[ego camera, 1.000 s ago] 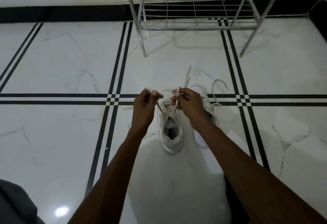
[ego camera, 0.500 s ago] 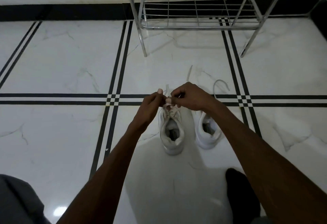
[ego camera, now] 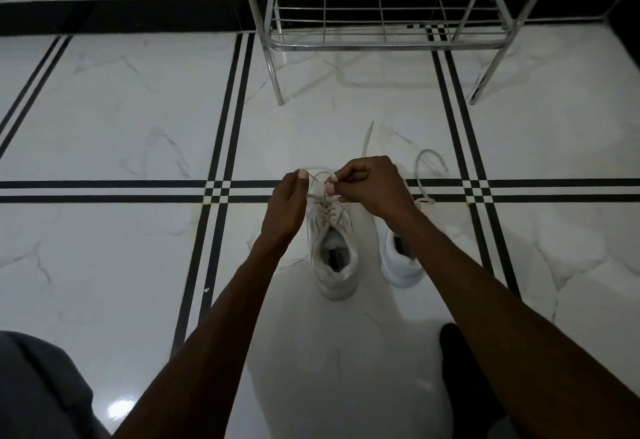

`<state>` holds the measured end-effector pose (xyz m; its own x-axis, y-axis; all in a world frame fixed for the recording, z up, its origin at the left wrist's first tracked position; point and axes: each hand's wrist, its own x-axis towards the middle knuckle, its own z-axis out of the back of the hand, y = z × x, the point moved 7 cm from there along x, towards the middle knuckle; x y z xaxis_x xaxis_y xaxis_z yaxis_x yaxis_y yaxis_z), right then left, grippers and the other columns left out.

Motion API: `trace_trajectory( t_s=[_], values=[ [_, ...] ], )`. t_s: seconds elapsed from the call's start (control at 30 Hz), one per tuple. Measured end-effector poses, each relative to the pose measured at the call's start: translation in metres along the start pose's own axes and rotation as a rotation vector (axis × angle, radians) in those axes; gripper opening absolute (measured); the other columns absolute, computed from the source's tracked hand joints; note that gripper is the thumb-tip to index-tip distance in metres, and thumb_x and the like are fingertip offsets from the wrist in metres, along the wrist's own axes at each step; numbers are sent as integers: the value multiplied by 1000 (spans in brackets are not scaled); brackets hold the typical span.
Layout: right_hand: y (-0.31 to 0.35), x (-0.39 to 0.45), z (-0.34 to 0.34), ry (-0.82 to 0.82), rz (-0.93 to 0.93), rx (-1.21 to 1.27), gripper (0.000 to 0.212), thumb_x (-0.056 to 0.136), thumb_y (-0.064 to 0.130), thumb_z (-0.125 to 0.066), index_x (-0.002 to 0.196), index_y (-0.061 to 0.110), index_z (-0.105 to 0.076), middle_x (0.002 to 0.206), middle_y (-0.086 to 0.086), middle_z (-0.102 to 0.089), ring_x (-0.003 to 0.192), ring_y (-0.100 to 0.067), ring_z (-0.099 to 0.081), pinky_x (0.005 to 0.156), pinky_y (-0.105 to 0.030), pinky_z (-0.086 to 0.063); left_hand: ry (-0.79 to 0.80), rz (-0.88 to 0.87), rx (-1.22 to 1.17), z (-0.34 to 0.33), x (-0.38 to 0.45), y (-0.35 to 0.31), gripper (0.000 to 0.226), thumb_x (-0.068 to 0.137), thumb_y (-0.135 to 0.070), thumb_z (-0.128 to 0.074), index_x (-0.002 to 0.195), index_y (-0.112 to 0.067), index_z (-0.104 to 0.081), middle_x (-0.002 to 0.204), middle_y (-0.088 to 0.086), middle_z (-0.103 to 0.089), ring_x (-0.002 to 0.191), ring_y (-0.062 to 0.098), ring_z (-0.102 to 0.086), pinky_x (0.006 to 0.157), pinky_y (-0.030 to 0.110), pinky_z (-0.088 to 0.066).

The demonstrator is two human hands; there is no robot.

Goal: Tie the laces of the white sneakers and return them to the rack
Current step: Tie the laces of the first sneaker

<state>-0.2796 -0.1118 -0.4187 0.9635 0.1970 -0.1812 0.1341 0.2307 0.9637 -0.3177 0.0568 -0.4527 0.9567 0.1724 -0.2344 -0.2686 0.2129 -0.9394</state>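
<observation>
Pinched between thumb and fingers of each hand, the laces (ego camera: 323, 196) of the left sneaker (ego camera: 332, 248) are held over its toe end: the left hand (ego camera: 285, 210) is closed on one strand, the right hand (ego camera: 372, 187) on the other. Just beside it the right sneaker (ego camera: 401, 262) is seen, its lace (ego camera: 424, 175) trailing loose on the floor (ego camera: 121, 127). Well apart, the metal rack (ego camera: 381, 23) is stood against the wall.

A home entryway or hall is suggested: a glossy white marble floor (ego camera: 121, 120) inlaid with black stripes, a black skirting (ego camera: 121, 16) below a white wall, and a chrome shoe rack (ego camera: 384, 44) set against it.
</observation>
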Motion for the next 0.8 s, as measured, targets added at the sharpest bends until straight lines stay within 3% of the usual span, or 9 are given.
trace_trajectory(
  t_s=[0.07,0.17,0.3,0.4,0.47,0.53,0.6,0.7,0.8],
  values=[
    [-3,-3,-6,58,-55,100,15,77,8,-83,87,1,-75,84,-18,-78,80,-29,-77,71,-35,-63,-14,51,-128,2,-1,1,39,106,-43,-49,126,-16,-68,116,-6,-73,106,0,-65,90,24,-51],
    [-6,-6,-7,70,-127,187,24,84,16,-79,95,-5,-72,91,-18,-78,84,-28,-78,67,-30,-61,-47,164,-315,2,-5,4,38,99,-36,-66,121,-7,-71,120,1,-75,107,6,-66,80,24,-45],
    [-17,-4,-3,39,-189,116,21,89,25,-73,90,3,-73,91,-11,-79,85,-25,-77,63,-28,-59,-149,215,-334,10,-6,14,31,102,-25,-62,114,3,-67,114,3,-76,98,1,-65,75,23,-42],
    [-37,-3,31,-198,-198,-402,21,87,20,-68,74,5,-70,81,-11,-77,80,-29,-74,59,-31,-52,-337,285,-113,37,-13,45,23,103,-21,-57,113,-2,-64,106,5,-73,96,11,-65,78,26,-47],
    [-42,-14,49,-339,-135,-803,20,87,14,-63,72,1,-67,80,-13,-72,81,-31,-71,58,-28,-46,-415,404,36,56,-26,78,25,99,-29,-61,111,-8,-67,104,8,-72,100,22,-68,87,39,-55],
    [-45,-27,46,-386,-5,-973,12,86,10,-62,79,1,-66,91,-16,-68,91,-33,-67,62,-30,-45,-433,464,160,69,-33,112,36,88,-43,-65,105,-12,-71,99,8,-74,98,27,-70,92,54,-56],
    [-46,-33,36,-370,68,-947,8,87,10,-65,89,3,-63,102,-16,-62,100,-33,-61,69,-35,-49,-450,436,243,70,-39,113,44,84,-50,-66,105,-11,-70,96,6,-74,94,27,-71,92,54,-57],
    [-41,-30,35,-393,86,-856,36,82,20,-78,110,11,-57,115,-12,-57,106,-30,-57,75,-42,-56,-477,300,296,59,-45,73,38,90,-39,-75,108,-9,-60,92,2,-66,85,18,-63,85,37,-51],
    [-38,-19,28,-199,179,-703,38,84,16,-77,119,12,-64,120,-11,-63,110,-29,-60,88,-38,-54,-275,7,290,31,-33,41,16,96,-19,-69,107,-9,-67,100,2,-72,89,12,-63,82,34,-52]
  ],
)
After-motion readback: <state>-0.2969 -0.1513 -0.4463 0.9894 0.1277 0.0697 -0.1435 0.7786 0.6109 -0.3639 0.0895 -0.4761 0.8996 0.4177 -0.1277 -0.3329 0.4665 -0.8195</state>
